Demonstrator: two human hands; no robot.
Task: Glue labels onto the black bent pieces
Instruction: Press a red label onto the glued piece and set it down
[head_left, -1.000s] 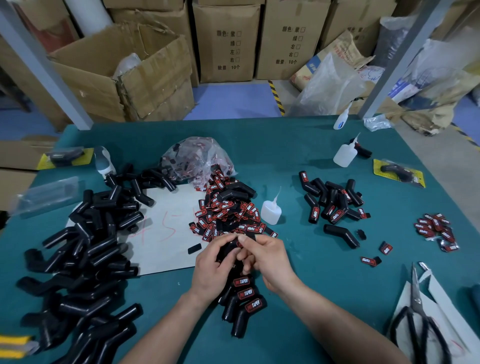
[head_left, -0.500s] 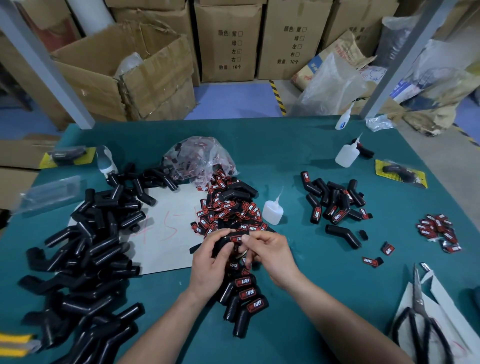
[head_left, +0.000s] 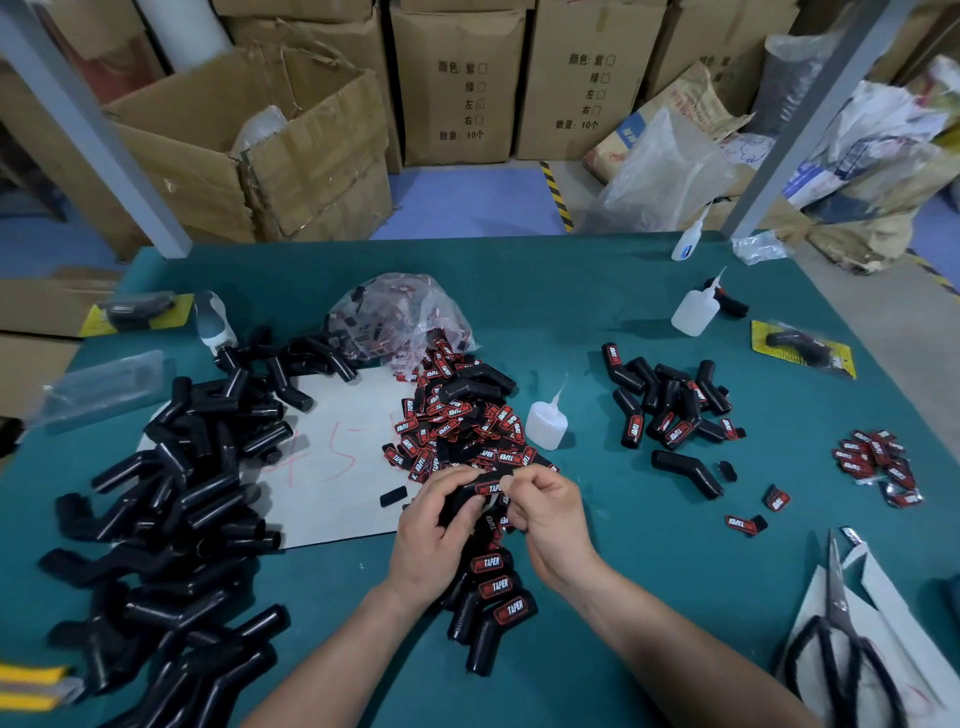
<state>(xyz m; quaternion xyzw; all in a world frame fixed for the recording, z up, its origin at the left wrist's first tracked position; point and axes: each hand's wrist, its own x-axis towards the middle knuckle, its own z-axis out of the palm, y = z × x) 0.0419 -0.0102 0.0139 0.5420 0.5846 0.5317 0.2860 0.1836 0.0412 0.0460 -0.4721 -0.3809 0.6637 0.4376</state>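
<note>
Black and bent, a tube-shaped piece (head_left: 457, 509) sat in the curled fingers of your left hand (head_left: 428, 540) just above the teal table (head_left: 649, 582), its red-and-black "TAPER" label (head_left: 488, 488) turned up toward you. Your right hand (head_left: 553, 525) pinched the label's right end between thumb and forefinger, the other fingers curled in. Directly below your hands lay a short row of labelled bent pieces (head_left: 496, 590), touching one another. Just beyond your knuckles spread a heap of loose red-and-black labels (head_left: 457, 431), partly on a pale sheet of card (head_left: 337, 452), with a small white squeeze bottle (head_left: 545, 423) standing upright beside it, thin nozzle up. A large pile of bare black bent pieces (head_left: 171, 499) covered the table to your left. A smaller cluster of labelled ones (head_left: 670, 405) lay to your right, and black-handled scissors (head_left: 841, 649) rested near the right-hand corner.
</note>
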